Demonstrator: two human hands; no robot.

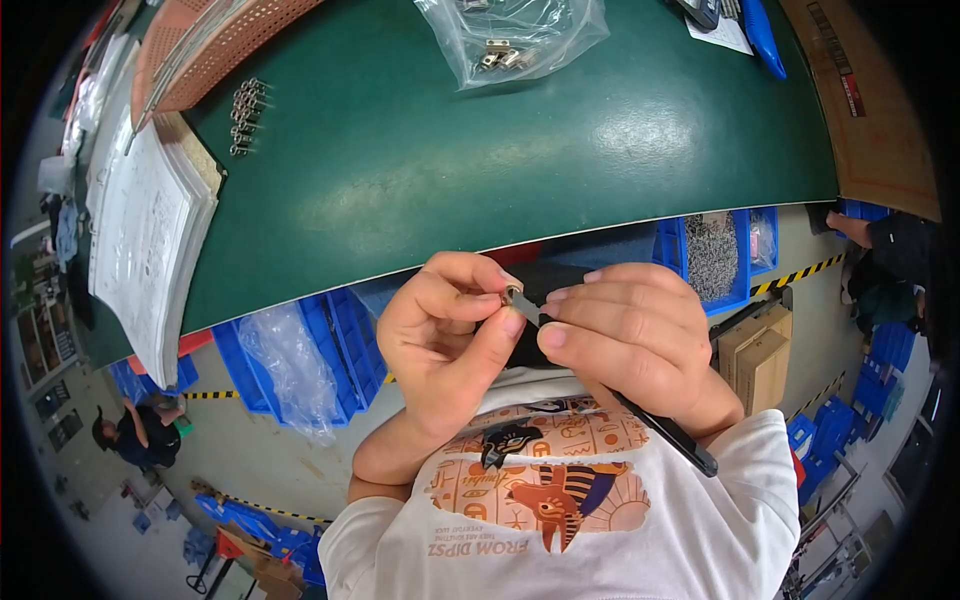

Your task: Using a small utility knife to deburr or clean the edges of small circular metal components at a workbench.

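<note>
Both my hands meet in front of my chest, just off the near edge of the green table (pixel 500 160). My left hand (pixel 440 335) pinches a small metal piece (pixel 508 294) between thumb and fingers; most of it is hidden by the fingertips. My right hand (pixel 640 340) is closed around a knife (pixel 668 436) with a long black handle, which sticks out below the palm toward my shirt. Its short grey blade points left and its tip touches or lies right at the small metal piece; I cannot tell whether it is inside it.
A clear plastic bag (pixel 545 50) with metal parts lies at the far side. Small metal pieces (pixel 247 115) stand in a cluster near an orange perforated bin (pixel 215 60) and a paper stack (pixel 150 250). Blue crates (pixel 290 360) sit below the table; other people are in the background.
</note>
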